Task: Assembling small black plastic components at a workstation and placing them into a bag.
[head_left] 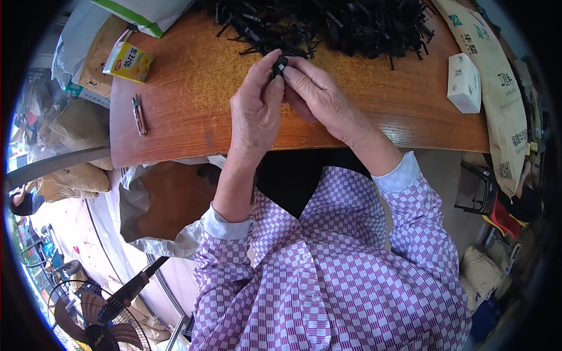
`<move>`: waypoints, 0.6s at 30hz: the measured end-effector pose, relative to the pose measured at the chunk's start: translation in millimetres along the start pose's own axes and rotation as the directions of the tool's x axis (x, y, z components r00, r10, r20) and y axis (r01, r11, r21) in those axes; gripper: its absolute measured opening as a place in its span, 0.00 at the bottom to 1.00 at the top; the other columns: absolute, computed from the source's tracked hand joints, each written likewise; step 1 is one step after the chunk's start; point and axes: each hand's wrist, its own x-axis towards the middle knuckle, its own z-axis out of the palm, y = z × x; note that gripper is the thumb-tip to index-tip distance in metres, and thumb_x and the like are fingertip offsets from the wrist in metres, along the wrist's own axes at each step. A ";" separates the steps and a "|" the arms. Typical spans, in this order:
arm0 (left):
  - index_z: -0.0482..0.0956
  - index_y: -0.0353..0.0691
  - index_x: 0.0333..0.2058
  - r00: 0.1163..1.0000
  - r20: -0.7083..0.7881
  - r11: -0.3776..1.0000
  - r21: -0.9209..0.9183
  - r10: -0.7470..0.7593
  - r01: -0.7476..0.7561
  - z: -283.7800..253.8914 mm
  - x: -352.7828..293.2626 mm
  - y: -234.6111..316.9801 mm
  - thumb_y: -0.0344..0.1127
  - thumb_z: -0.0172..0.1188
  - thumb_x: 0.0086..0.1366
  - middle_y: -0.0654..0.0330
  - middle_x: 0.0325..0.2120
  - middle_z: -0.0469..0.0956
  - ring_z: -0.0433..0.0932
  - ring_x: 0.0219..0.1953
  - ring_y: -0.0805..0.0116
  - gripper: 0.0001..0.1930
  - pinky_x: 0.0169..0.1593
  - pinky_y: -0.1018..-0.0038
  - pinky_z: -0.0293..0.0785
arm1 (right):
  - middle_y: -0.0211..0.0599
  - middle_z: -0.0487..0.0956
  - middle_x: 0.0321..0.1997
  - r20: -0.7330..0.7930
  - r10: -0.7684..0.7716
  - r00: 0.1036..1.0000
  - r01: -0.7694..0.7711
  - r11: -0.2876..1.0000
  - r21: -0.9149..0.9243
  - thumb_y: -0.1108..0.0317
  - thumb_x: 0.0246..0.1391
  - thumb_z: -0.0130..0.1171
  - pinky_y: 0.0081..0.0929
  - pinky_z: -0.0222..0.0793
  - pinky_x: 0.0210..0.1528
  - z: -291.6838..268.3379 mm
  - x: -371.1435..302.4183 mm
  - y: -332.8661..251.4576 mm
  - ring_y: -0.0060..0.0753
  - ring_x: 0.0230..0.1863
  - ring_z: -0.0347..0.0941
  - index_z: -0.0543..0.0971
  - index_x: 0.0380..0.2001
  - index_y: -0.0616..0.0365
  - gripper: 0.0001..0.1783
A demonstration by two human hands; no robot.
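Over the wooden table, my left hand (257,108) and my right hand (319,93) come together with fingertips closed on one small black piece (280,65). It looks like a strap or buckle with a pale spot on it; its exact kind is too small to make out. Just beyond my fingers spreads a big heap of similar black strips (345,26) with thin ends sticking out. The fingers hide most of the held piece.
On the table (187,111) lie thread snips (139,115) at the left, near a yellow drink carton (130,61). A white box (464,83) stands at the right edge beside a long printed sack (497,88). Below left are an open bag (134,202) and a fan (96,319).
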 end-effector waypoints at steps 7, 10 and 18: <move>0.72 0.38 0.51 0.995 -0.056 0.984 0.161 0.086 -0.076 -1.2 -1.3 6.0 0.25 0.50 0.65 0.57 0.28 0.78 0.76 0.29 0.76 0.16 0.35 0.79 0.74 | 0.21 0.68 0.22 0.039 0.060 0.997 -0.064 0.992 0.105 0.61 0.66 0.43 0.11 0.58 0.21 5.1 5.6 11.7 0.10 0.21 0.61 0.71 0.48 0.55 0.14; 0.73 0.38 0.50 0.996 -0.075 0.974 0.226 0.048 -0.030 -8.8 -5.7 10.8 0.24 0.50 0.64 0.56 0.28 0.79 0.77 0.30 0.75 0.16 0.35 0.78 0.74 | 0.17 0.64 0.18 0.103 0.114 0.988 -0.122 0.990 0.071 0.61 0.65 0.45 0.11 0.50 0.15 6.6 7.5 6.7 0.09 0.17 0.56 0.72 0.48 0.53 0.13; 0.72 0.40 0.50 0.966 -0.201 0.869 0.434 -0.165 0.239 -107.7 -71.4 46.7 0.22 0.49 0.63 0.55 0.35 0.78 0.79 0.38 0.71 0.17 0.41 0.74 0.75 | 0.29 0.72 0.17 0.103 -0.459 0.882 0.357 0.512 -0.781 0.58 0.58 0.55 0.19 0.61 0.20 -54.1 48.3 -9.3 0.19 0.17 0.64 0.78 0.37 0.56 0.13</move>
